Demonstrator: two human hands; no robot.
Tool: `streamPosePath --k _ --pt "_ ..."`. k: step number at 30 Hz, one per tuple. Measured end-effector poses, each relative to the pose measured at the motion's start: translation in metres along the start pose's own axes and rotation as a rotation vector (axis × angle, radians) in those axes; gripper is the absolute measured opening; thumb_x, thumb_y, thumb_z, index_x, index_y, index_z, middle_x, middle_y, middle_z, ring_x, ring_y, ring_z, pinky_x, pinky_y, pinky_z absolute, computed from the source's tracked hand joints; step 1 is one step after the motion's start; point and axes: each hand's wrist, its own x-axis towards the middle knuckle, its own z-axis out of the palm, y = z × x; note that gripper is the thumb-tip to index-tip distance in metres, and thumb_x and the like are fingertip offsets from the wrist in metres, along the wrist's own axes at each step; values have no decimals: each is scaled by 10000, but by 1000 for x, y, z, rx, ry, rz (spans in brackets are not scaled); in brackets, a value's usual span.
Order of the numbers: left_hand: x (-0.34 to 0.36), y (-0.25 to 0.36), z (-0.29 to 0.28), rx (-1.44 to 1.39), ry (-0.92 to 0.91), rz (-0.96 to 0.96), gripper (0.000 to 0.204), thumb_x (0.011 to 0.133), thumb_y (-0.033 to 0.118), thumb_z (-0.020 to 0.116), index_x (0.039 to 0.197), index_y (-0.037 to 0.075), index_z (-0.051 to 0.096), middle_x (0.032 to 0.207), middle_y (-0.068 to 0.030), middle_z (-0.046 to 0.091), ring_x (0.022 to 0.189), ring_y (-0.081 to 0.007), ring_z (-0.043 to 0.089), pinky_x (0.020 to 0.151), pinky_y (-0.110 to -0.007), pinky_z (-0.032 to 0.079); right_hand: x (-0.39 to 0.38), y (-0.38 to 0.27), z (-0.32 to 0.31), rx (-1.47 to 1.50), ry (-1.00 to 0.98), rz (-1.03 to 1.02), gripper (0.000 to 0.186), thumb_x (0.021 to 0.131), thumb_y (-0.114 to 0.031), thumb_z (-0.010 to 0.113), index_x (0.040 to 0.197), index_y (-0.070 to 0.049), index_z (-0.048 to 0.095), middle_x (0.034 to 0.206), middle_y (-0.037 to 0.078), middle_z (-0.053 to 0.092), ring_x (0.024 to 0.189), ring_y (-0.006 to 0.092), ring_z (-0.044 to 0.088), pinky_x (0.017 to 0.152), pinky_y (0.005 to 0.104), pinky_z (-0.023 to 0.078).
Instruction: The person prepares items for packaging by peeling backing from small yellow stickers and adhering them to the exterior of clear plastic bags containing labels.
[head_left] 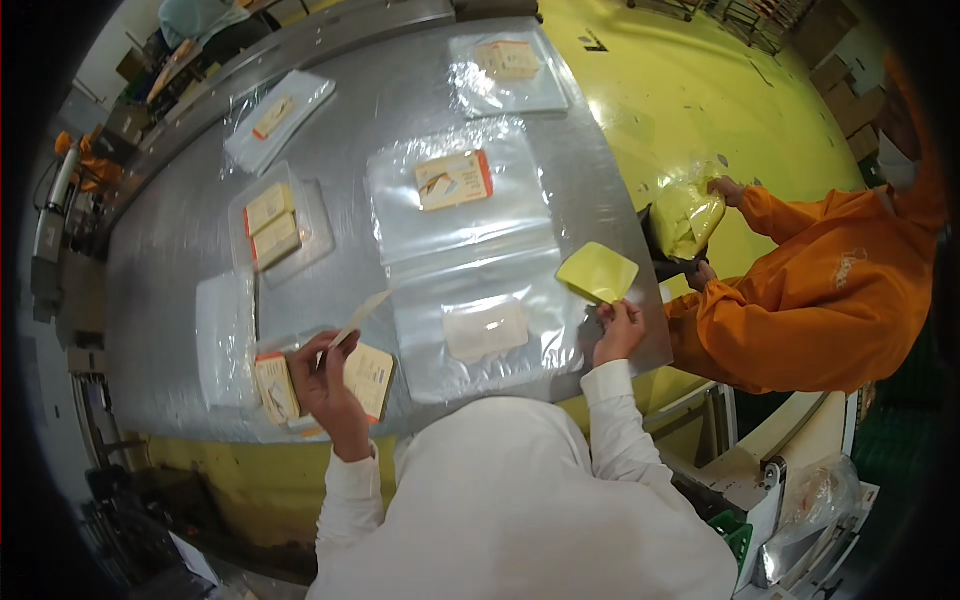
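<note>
White sleeves come up from the lower edge to a grey metal surface (180, 260) covered with clear plastic bags. On the left, the left hand (325, 385) pinches a thin pale strip (362, 312) between thumb and fingertips, its grip pressed together on the strip's lower end, and rests beside a small stack of flat cream packs (275, 388) and one more cream pack (370, 378) at the near edge. Keeping that pinch light and low on the strip would probably stop it from creasing. Further along, a large clear bag (490, 320) lies flat with a pale slab inside, and beyond it another bag (455, 190) holds an orange-edged pack. To the right, the right hand (618, 332) holds a yellow square sheet (598, 272) by its near corner, fingers closed on it just above the large bag's right edge. A steady corner hold likely keeps the sheet flat. At far right, a person in an orange jacket (810, 300) handles a yellow bag (688, 215), well apart from the wearer's hands.
</note>
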Motion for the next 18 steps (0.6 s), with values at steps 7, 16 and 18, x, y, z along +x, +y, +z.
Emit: streamPosePath --k 7,16,18 --pt "-19 -23 40 221 -386 215 152 868 -98 619 987 -7 595 1235 -170 619 1071 -255 642 929 -328 511 -28 -26 -41 -330 -116 -150 116 919 -66 679 1017 -34 626 953 26 624 695 110 576 585 248 466" --pt "-45 -69 78 333 -641 553 245 794 -96 700 1019 -1 680 1287 -191 607 1111 -353 659 817 -405 599 -144 -34 25 -242 -793 215 126 955 -136 666 953 -17 627 849 48 673 742 115 607 700 264 474" --pt "-42 -75 79 362 -676 591 249 797 -80 705 1029 6 680 1301 -184 603 1112 -346 662 794 -399 603 -139 -30 30 -289 -787 112 131 966 -129 665 944 -14 605 830 62 669 733 114 605 717 270 483"
